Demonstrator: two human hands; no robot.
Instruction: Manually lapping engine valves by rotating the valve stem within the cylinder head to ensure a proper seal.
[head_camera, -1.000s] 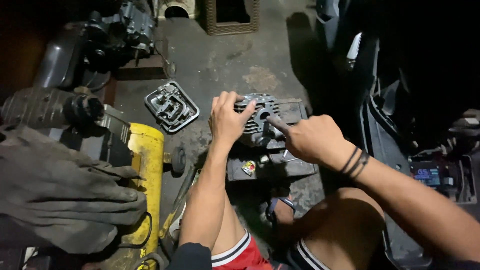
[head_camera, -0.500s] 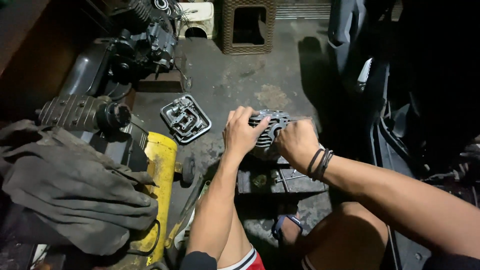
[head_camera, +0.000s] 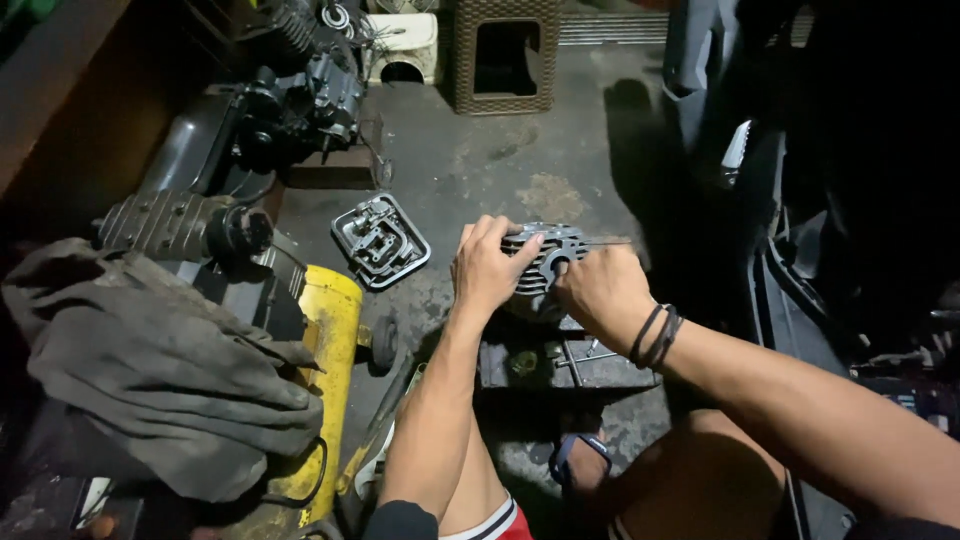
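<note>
Gripping a finned grey engine part (head_camera: 545, 262), left hand (head_camera: 488, 268) and right hand (head_camera: 600, 292) clasp it.

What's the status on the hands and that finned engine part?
Left hand gripping finned cylinder head, fingers on top. Right hand against its right side, thin tool poking out. Head sits on dark block. Nothing in the way.

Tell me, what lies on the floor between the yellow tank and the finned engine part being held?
A flat metal engine cover, seen in the head view, lying on the stained concrete floor.
</note>
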